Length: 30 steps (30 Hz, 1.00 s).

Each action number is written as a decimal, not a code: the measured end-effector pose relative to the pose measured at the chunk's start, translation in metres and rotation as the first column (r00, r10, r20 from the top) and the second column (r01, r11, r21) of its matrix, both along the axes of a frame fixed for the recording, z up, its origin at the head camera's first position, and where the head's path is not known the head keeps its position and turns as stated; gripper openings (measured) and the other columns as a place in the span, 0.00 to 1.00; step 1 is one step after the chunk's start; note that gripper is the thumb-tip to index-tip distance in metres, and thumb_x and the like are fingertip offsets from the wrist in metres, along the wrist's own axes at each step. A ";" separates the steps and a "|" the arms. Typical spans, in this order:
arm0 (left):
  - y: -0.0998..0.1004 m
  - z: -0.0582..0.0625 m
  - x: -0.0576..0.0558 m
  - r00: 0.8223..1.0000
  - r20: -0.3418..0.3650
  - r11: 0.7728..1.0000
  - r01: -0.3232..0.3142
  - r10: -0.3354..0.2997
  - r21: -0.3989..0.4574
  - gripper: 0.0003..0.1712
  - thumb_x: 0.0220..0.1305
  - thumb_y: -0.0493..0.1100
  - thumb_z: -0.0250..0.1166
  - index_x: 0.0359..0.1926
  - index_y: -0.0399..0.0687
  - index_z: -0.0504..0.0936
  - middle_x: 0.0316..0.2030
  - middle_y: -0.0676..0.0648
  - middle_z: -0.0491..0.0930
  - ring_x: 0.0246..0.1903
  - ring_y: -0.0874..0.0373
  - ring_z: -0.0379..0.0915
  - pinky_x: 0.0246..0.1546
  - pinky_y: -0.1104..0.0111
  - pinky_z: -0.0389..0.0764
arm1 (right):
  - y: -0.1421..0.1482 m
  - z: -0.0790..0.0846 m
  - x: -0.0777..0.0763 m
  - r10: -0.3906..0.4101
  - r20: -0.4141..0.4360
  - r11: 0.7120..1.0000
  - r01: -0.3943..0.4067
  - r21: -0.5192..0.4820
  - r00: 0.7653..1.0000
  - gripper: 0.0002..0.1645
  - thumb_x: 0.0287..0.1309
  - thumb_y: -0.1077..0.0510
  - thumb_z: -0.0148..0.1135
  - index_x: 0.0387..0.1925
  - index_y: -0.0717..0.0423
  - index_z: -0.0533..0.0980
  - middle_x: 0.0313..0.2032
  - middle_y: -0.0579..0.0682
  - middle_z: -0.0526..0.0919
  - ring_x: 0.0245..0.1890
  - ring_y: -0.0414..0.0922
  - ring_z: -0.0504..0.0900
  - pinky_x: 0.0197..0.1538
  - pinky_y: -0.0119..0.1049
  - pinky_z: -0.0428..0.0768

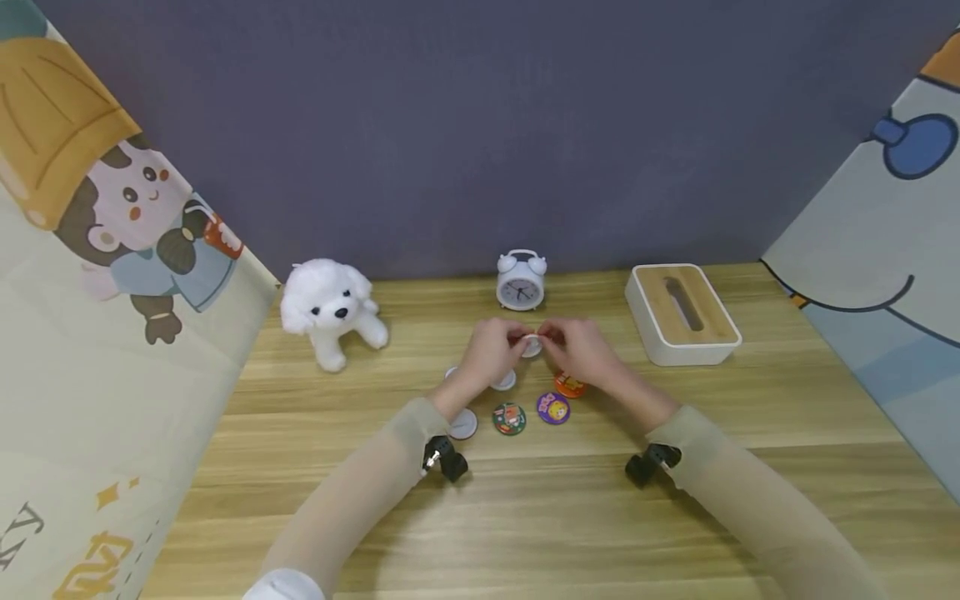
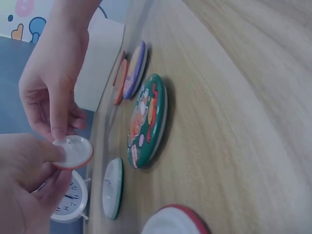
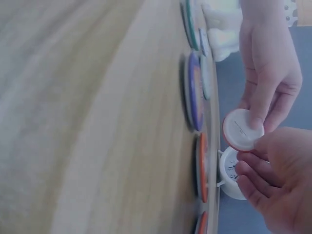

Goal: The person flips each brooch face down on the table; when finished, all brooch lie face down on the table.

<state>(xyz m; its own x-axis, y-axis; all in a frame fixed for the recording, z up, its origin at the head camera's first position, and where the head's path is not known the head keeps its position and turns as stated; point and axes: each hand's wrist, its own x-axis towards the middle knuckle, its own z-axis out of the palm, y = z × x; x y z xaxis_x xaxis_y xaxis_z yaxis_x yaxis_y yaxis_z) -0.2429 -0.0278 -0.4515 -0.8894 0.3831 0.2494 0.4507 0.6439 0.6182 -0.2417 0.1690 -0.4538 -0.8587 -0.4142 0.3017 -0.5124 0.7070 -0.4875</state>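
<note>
Above the wooden table, a round button badge is held between both hands, its white back with the pin turned toward me and an orange-red rim showing. My left hand pinches it, the thumb lying on the white back in the left wrist view. From the other side my right hand grips its edge between thumb and fingers. Nearer to me lie a green badge, a purple badge and an orange badge, pictures up. White-backed badges lie face down by the left forearm, partly covered by it.
A white alarm clock stands just behind the hands. At the back left sits a white plush dog. A white tissue box with a wooden lid is at the back right. Dark wall panel closes off the rear.
</note>
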 end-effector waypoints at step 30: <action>0.001 -0.003 0.006 0.989 0.140 0.995 0.067 -0.057 -0.067 0.26 0.56 0.38 0.82 0.55 0.35 0.88 0.45 0.39 0.89 0.40 0.53 0.89 0.39 0.77 0.86 | 0.009 0.002 0.003 0.062 0.157 0.997 -0.067 0.024 0.986 0.21 0.50 0.56 0.81 0.46 0.60 0.86 0.36 0.50 0.91 0.35 0.44 0.87 0.42 0.38 0.88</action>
